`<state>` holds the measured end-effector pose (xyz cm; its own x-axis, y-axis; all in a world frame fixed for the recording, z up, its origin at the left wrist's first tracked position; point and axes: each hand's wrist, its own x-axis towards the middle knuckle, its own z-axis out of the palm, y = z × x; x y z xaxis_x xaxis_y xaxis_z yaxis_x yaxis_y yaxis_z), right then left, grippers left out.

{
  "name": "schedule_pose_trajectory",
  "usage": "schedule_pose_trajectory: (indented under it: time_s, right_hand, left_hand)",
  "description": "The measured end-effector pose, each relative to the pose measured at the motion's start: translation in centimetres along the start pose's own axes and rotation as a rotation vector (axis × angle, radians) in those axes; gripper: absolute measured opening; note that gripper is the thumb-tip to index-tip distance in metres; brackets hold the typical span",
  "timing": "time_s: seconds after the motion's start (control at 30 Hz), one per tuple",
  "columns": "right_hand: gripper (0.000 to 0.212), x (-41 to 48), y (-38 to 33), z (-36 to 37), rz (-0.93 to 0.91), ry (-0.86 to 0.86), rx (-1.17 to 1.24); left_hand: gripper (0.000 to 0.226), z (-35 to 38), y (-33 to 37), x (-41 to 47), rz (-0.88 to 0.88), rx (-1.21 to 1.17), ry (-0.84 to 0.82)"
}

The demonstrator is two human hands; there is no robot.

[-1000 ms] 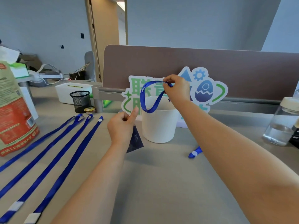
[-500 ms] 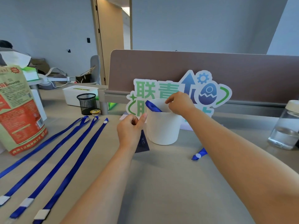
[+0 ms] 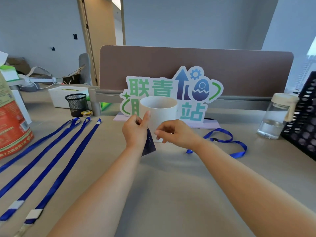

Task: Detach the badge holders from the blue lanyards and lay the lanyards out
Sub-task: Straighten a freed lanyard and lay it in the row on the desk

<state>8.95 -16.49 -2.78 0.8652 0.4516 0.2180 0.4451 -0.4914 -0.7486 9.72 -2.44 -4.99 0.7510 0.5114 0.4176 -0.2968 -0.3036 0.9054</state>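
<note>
My left hand (image 3: 135, 132) pinches a dark navy badge holder (image 3: 149, 145), which hangs in front of the white cup (image 3: 159, 108). Just right of it is my right hand (image 3: 173, 133), fingers loosely curled, thumb tip near the holder's edge and nothing visible in its grip. Three blue lanyards (image 3: 51, 161) lie straight and side by side on the left of the table. Another blue lanyard (image 3: 222, 140) lies in loose loops right of my right wrist, with one end passing under that wrist. The cup's inside is hidden from here.
A cut-out sign (image 3: 172, 89) stands behind the cup against a brown partition (image 3: 239, 69). A water bottle (image 3: 277, 117) and a black crate (image 3: 304, 120) stand at the right. A red bag (image 3: 12, 127), a mesh pen cup (image 3: 77, 104) and a white box (image 3: 66, 94) are at the left.
My right hand lowered the blue lanyard loop into the cup, let go and came down in front of the cup beside my left hand. The left hand still holds the badge holder.
</note>
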Motion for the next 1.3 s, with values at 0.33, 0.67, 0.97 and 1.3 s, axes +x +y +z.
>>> schedule_pose_trajectory:
  time_s: [0.33, 0.67, 0.97, 1.3]
  right_hand:
    - [0.009, -5.2, 2.0, -2.5, 0.149, 0.052, -0.048]
    - [0.006, -8.0, 6.3, -4.4, 0.176, 0.206, -0.196]
    - [0.025, -9.0, 11.2, -5.4, 0.387, 0.310, -0.540]
    - [0.016, -9.5, 10.6, -5.0, 0.276, 0.188, -0.421]
  left_hand:
    - [0.034, 2.1, 1.0, -3.5, 0.164, 0.106, -0.335]
    - [0.023, 3.2, 0.1, -5.8, 0.755, 0.577, -0.682]
    - [0.035, 3.0, -0.6, -6.5, 0.803, 0.731, -0.653]
    - [0.024, 3.0, -1.1, -6.3, 0.768, 0.723, -0.631]
